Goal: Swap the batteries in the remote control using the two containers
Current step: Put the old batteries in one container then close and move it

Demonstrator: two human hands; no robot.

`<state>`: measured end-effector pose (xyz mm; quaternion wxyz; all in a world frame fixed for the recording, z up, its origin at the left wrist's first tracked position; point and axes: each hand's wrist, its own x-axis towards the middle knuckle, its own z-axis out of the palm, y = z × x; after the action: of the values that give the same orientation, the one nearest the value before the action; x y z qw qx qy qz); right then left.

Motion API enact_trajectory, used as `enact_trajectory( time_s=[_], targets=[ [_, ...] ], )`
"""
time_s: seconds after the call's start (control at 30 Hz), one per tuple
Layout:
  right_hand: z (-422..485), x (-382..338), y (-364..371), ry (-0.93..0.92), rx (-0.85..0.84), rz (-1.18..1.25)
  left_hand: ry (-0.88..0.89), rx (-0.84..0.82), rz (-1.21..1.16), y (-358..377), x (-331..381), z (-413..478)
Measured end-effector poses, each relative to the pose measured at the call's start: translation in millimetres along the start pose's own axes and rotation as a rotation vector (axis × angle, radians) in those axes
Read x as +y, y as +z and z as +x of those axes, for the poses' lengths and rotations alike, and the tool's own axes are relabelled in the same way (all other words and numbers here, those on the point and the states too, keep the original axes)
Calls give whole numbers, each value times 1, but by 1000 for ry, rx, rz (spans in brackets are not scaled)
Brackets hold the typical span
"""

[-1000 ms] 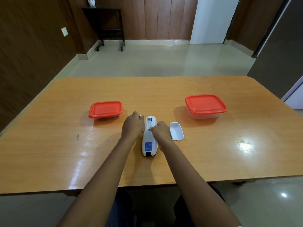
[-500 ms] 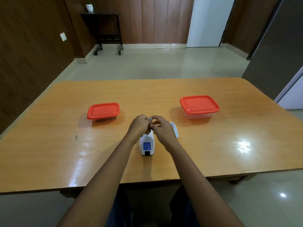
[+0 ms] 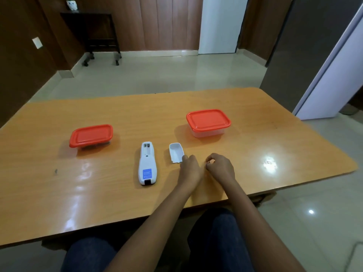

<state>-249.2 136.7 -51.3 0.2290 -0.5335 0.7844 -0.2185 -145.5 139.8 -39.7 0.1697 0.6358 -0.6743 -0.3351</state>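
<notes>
The white remote lies face down at the table's middle, its battery compartment uncovered and its two slots looking empty. The loose white cover lies just right of it. My left hand hovers at the cover's near corner with fingers curled, and a small bluish tip shows at its fingertips, likely a battery. My right hand is beside it to the right, thumb and fingers pinched together on something small and mostly hidden. A low red-lidded container stands far left, and a taller red-lidded container stands far right; both are closed.
The wooden table ends close behind the right container and a short way right of my hands. A small dark speck lies on the left part of the table. My knees are under the near edge.
Both hands have left the remote's battery compartment and moved right, past the cover. The compartment, covered by fingers before, now shows empty slots. The camera view has turned to the right.
</notes>
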Motion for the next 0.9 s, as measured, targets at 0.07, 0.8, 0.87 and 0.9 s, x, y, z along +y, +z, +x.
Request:
enact_trajectory(
  time_s=[0.07,0.8,0.87,0.9],
  targets=[
    [-1,7,1,-15,4,-5,41,74,70,7,-2,-3],
    [98,-49,-8,-361,100,-255,104,150,177,-51,1,103],
    [110,-52,2,-376,42,-416,75,54,204,-51,2,118],
    [114,-51,7,-391,63,-475,71,17,200,-50,2,125]
  ],
)
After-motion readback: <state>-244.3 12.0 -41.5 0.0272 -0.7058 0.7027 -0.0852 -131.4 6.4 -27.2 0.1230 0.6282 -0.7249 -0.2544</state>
